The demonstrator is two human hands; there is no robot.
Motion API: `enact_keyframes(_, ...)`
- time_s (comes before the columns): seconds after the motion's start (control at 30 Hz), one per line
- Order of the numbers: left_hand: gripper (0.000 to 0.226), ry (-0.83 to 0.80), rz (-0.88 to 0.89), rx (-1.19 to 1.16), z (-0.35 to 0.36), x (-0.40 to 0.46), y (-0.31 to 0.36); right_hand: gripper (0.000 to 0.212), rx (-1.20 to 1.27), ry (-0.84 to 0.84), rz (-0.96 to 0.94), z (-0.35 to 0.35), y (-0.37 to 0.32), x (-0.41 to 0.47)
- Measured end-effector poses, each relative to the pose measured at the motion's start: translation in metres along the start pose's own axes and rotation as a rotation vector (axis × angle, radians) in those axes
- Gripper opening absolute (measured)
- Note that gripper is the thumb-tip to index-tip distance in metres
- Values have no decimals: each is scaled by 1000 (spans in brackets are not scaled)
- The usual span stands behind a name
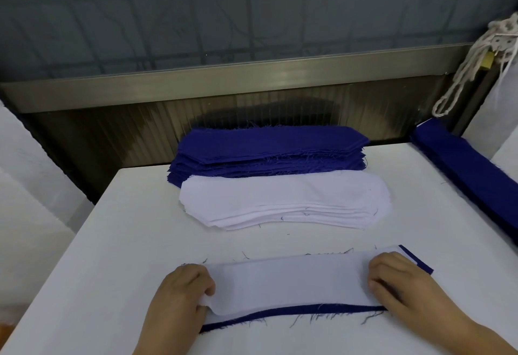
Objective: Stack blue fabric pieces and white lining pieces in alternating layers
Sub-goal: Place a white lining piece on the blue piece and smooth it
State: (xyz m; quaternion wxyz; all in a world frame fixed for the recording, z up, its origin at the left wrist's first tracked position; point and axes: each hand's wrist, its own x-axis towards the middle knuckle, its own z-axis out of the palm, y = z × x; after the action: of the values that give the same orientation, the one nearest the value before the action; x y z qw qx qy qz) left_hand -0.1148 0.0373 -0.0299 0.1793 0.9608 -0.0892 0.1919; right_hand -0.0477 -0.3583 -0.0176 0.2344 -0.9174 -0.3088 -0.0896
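A white lining piece [291,281] lies flat on a blue piece [294,310] at the near middle of the white counter [134,228]. The lining is long with angled ends and nearly covers the blue piece, which shows only as a thin frayed strip along the near edge and a corner at the far right. Loose threads trail from the edges.

Farther back sits a fanned pile of white lining [283,200], and just behind it, touching, a taller pile of blue pieces [269,147]. A folded blue bundle [471,175] lies along the counter's right edge. A knotted white cord [465,65] hangs at the far right by a metal rail [224,79]. Nothing lies between the piles and the near stack.

The left hand [182,290] has its fingers curled, pinching the lining's left end, which lifts slightly. The right hand [398,279] rests on the right end with fingers bent down onto the cloth; whether it pinches or merely presses, I cannot tell.
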Motion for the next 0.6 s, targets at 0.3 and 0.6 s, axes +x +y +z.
enact_keyframes(0.3,37,114,-21,24,4,1,-4,37,-25,-16,98,2,1,2)
enact_keyframes(0.6,24,21,-22,-67,2,-4,-5,28,21,1,160,0,3,-2)
